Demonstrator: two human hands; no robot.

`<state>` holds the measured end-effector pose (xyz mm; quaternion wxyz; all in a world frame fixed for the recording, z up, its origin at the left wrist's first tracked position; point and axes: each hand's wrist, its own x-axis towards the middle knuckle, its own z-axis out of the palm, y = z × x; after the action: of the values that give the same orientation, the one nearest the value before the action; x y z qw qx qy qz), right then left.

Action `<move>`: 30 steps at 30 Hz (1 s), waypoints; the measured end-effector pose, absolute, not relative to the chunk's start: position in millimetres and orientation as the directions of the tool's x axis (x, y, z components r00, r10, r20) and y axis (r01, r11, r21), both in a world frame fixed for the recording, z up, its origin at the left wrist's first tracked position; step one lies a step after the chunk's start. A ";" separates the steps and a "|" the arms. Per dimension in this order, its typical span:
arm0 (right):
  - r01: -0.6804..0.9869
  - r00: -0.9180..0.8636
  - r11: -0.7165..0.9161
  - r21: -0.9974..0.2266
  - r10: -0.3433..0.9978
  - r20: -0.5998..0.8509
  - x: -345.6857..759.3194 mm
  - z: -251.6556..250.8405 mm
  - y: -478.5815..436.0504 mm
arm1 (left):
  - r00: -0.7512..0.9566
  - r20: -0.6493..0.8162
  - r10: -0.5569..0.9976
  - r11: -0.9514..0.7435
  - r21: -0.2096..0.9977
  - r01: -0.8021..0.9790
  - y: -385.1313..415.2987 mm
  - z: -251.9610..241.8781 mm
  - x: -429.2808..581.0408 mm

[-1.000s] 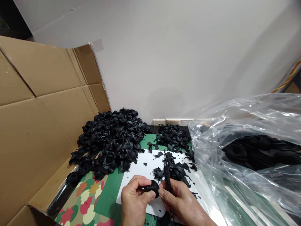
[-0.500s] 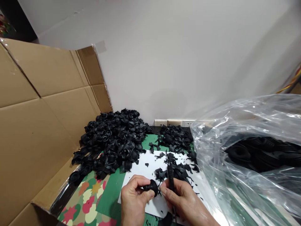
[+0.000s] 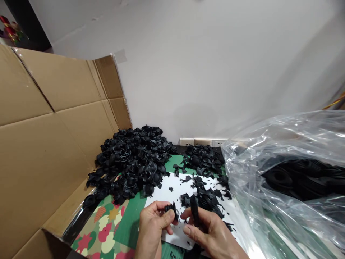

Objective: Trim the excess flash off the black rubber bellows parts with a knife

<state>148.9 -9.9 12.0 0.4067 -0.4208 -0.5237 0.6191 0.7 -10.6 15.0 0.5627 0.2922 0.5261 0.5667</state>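
Note:
My left hand [image 3: 153, 227] is closed around a small black ribbed rubber bellows [image 3: 171, 212], its wide rim facing right. Across a narrow gap, my right hand [image 3: 208, 230] has a slim black pen-like tool [image 3: 194, 211] lying along the fingers, its working end hidden. The right thumb and forefinger stand apart with nothing visible between them. Below both hands is a white sheet [image 3: 164, 187] strewn with torn black rubber scraps [image 3: 207, 198].
A large heap of black ribbed rubber pieces [image 3: 134, 158] lies at left against a cardboard sheet [image 3: 70, 136]. More scraps [image 3: 206, 158] are piled near the wall sockets [image 3: 187, 142]. A clear plastic bag [image 3: 242, 176] with black ribbed parts [image 3: 299, 180] stands at right.
My right thumb and forefinger have spread apart and moved off the bellows. The bellows has turned in my left hand, so its rim now shows edge-on. The view has shifted slightly.

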 end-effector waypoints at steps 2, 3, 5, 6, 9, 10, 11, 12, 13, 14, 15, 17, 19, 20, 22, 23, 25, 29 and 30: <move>-0.058 -0.314 -0.095 -0.994 0.947 -0.072 148.2 13.5 -11.3 | -0.088 -0.328 0.941 0.266 0.873 -0.409 -9.4 17.4 2.0; -0.041 -0.304 -0.079 -0.996 0.951 -0.063 148.1 13.5 -11.6 | -0.046 -0.359 0.932 0.304 0.845 -0.439 -8.5 17.6 2.8; 0.009 -0.279 -0.042 -0.999 0.959 -0.043 148.5 12.0 -11.4 | -0.003 -0.402 0.916 0.351 0.803 -0.481 -6.7 16.6 4.9; 0.032 -0.266 -0.023 -0.999 0.963 -0.031 148.9 10.9 -11.2 | 0.004 -0.415 0.910 0.363 0.790 -0.493 -6.0 15.7 6.3; 0.066 -0.238 0.034 -0.997 0.971 0.018 149.6 8.4 -11.0 | 0.001 -0.457 0.889 0.398 0.773 -0.493 -5.3 12.8 11.5; 0.065 -0.238 0.049 -0.997 0.971 0.032 149.6 8.4 -11.2 | 0.004 -0.467 0.884 0.412 0.775 -0.479 -5.6 12.2 13.4; 0.060 -0.244 0.060 -0.996 0.969 0.044 149.4 8.8 -11.5 | 0.016 -0.469 0.883 0.423 0.781 -0.460 -6.1 11.8 15.2; 0.054 -0.253 0.068 -0.996 0.966 0.052 149.2 9.6 -11.7 | 0.024 -0.465 0.885 0.428 0.792 -0.436 -6.8 11.8 16.7; 0.046 -0.257 0.070 -0.996 0.965 0.055 149.1 10.5 -11.8 | 0.030 -0.458 0.888 0.429 0.806 -0.408 -7.5 12.0 17.7; 0.042 -0.249 0.064 -0.997 0.967 0.051 149.3 11.4 -11.6 | 0.030 -0.449 0.893 0.427 0.823 -0.376 -8.3 12.4 18.2; 0.044 -0.228 0.049 -0.998 0.973 0.038 149.7 12.1 -11.1 | 0.023 -0.433 0.901 0.415 0.845 -0.338 -8.9 12.9 18.1; 0.057 -0.147 0.004 -0.998 0.989 -0.005 151.0 12.3 -9.0 | -0.017 -0.370 0.929 0.356 0.906 -0.228 -10.1 14.1 16.7; 0.044 -0.071 -0.066 -0.997 0.995 -0.069 152.4 11.0 -6.4 | -0.077 -0.256 0.964 0.248 0.963 -0.106 -11.2 14.9 15.1; 0.020 -0.059 -0.098 -0.995 0.993 -0.099 153.0 10.0 -5.2 | -0.102 -0.200 0.975 0.195 0.979 -0.054 -11.7 15.1 14.8; -0.055 -0.083 -0.137 -0.989 0.988 -0.132 153.5 7.6 -3.7 | -0.120 -0.128 0.985 0.129 0.992 0.002 -12.8 15.6 15.5; -0.091 -0.114 -0.147 -0.985 0.984 -0.137 153.6 6.6 -3.4 | -0.107 -0.106 0.989 0.107 0.994 0.004 -13.2 16.2 16.5; -0.147 -0.176 -0.161 -0.976 0.975 -0.135 153.6 5.0 -3.5 | -0.076 -0.067 0.995 0.067 0.998 -0.011 -13.3 18.5 18.5; -0.189 -0.232 -0.191 -0.963 0.962 -0.145 152.8 4.1 -4.5 | -0.075 0.000 0.997 -0.004 0.999 -0.041 -11.1 24.1 19.4; -0.199 -0.230 -0.200 -0.959 0.961 -0.153 152.3 4.2 -4.7 | -0.078 0.007 0.997 -0.010 0.999 -0.045 -10.5 24.5 18.8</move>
<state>152.3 -4.7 4.2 0.4493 -0.4280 -0.4451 0.6457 18.8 -10.5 24.5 0.4894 0.4708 0.5054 0.5323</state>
